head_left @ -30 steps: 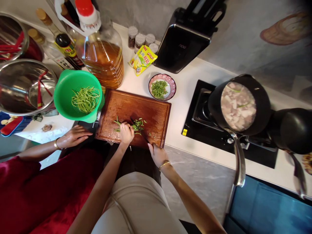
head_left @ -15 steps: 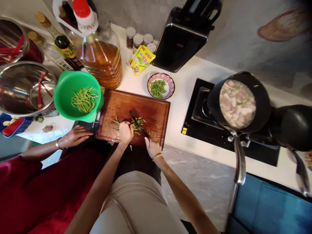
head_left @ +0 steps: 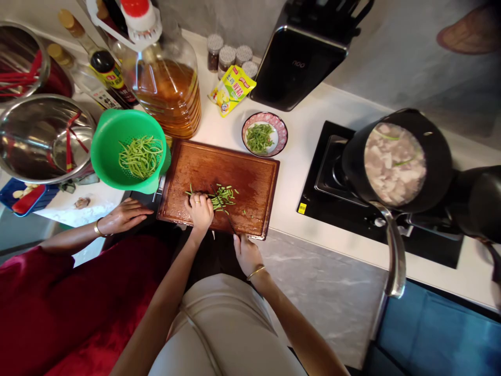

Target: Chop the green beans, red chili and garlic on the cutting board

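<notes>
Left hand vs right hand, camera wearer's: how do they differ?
Left hand presses on green stems; right hand grips a knife. Left hand lies over the cutting board; right hand is at its near edge. Left hand wears a ring, no bracelet; right hand has a gold bracelet at the wrist, no ring visible. Both are curled.

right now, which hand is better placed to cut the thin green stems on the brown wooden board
Likely the right hand: it grips the dark-bladed knife, while the left hand holds the stems against the board.
</notes>
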Demonstrator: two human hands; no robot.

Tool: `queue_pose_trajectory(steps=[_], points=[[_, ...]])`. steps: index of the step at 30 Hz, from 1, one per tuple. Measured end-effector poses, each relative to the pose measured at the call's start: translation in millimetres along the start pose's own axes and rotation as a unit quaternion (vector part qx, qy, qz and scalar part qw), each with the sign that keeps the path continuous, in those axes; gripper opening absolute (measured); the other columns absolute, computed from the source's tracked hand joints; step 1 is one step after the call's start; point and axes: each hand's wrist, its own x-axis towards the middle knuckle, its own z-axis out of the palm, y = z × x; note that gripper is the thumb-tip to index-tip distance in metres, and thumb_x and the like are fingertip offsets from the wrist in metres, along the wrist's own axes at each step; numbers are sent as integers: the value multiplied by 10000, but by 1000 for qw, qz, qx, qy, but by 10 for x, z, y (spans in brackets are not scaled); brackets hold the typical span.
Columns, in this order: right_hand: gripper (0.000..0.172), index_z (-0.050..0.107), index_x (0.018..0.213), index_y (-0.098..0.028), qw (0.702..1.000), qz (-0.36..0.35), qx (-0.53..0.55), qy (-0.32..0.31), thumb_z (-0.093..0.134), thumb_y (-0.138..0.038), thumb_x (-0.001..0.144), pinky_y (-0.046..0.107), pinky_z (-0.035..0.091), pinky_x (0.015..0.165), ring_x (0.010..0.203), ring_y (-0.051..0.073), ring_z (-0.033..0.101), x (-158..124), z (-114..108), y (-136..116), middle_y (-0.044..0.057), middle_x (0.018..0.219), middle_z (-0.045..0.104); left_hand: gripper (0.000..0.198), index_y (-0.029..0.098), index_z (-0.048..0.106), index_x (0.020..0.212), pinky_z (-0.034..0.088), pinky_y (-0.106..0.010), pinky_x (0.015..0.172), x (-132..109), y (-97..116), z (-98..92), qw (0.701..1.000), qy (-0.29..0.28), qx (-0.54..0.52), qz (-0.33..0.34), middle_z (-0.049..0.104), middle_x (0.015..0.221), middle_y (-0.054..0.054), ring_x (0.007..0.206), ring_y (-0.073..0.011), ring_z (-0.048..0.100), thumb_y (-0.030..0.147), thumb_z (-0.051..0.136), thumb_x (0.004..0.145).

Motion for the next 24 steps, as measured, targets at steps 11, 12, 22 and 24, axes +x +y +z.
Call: queue_pose_trajectory(steps=[11, 12, 22, 24], points=[[365, 545, 992, -116, 997, 42, -7, -60, 268, -354, 979, 241, 400, 550, 685, 198, 672, 147, -44, -170, 113, 763, 689, 265, 252, 562, 1001, 94, -514, 1120, 17, -51, 59, 999, -34, 0, -26, 599, 1114, -169, 1296, -307, 339, 389, 374, 874], [369, 548, 995, -116, 997, 43, -5, -60, 268, -357, 979, 243, 408, 557, 686, 200, 672, 164, -33, -184, 115, 761, 688, 268, 258, 564, 1004, 94, -509, 1120, 19, -47, 55, 999, -36, 4, -27, 601, 1107, -164, 1301, -305, 332, 391, 372, 873], [393, 562, 1099, -90, 998, 50, 28, -5, 271, -324, 977, 267, 472, 664, 763, 204, 673, 475, 243, -160, 148, 844, 690, 251, 229, 528, 1001, 126, -543, 1079, 25, 27, 14, 997, -38, 65, -27, 567, 1137, -168, 1260, -311, 357, 341, 333, 889], [380, 566, 1090, -101, 998, 45, 47, 11, 262, -300, 979, 270, 471, 664, 760, 199, 673, 510, 218, -135, 141, 849, 691, 261, 212, 527, 1008, 136, -547, 1070, 16, 37, 2, 997, -31, 66, -18, 564, 1133, -171, 1251, -315, 364, 330, 324, 895]])
